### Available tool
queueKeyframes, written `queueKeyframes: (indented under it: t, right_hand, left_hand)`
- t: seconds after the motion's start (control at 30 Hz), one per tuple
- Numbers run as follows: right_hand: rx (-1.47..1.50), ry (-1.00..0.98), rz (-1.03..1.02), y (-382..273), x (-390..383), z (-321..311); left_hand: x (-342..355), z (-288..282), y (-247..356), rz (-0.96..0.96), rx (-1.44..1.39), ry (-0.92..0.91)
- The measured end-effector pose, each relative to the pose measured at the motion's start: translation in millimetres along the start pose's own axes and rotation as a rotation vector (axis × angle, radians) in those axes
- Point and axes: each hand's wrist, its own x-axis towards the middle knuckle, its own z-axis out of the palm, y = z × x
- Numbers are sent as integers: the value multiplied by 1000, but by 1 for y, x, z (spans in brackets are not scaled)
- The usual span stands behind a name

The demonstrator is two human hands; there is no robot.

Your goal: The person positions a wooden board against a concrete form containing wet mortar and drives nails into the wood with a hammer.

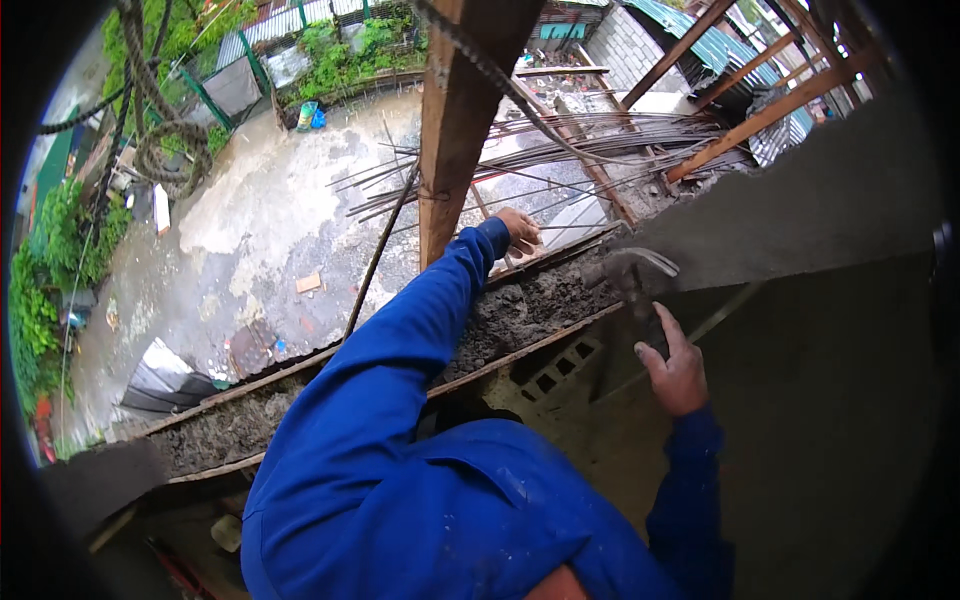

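Note:
My right hand (682,368) is wrapped round the dark handle of a claw hammer (632,282), its head raised over the wall's edge. The hammer's pale curved claw points to the right. Across the wall top reaches my left hand (519,231), beyond the outer board at the foot of a wooden post (450,130). Its fingers are bent together, and what they hold, if anything, cannot be made out. Between two thin boards, rough grey mortar (530,318) fills the wall top below my left hand.
Smooth grey plaster (800,215) covers the wall at right. Hollow blocks (555,372) show below the inner board. Far down outside lie a wet concrete yard (290,215) and a bundle of rebar (570,150). A knotted rope (175,150) hangs at upper left.

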Motion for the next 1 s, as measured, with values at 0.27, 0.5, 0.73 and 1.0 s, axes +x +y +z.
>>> queueKeyframes:
  t: [0.27, 0.5, 0.73, 1.0]
  right_hand:
    - [-62, -43, -71, -21, 45, 7]
    - [28, 41, -77, 5, 33, 49]
    - [126, 29, 133, 53, -59, 66]
    - [52, -98, 691, 155, -279, 89]
  left_hand:
    - [-26, 4, -13, 319, 44, 125]
    - [-88, 18, -2, 534, 376, 285]
    - [-196, 106, 50, 482, 133, 74]
    - [-213, 239, -28, 117, 177, -555]
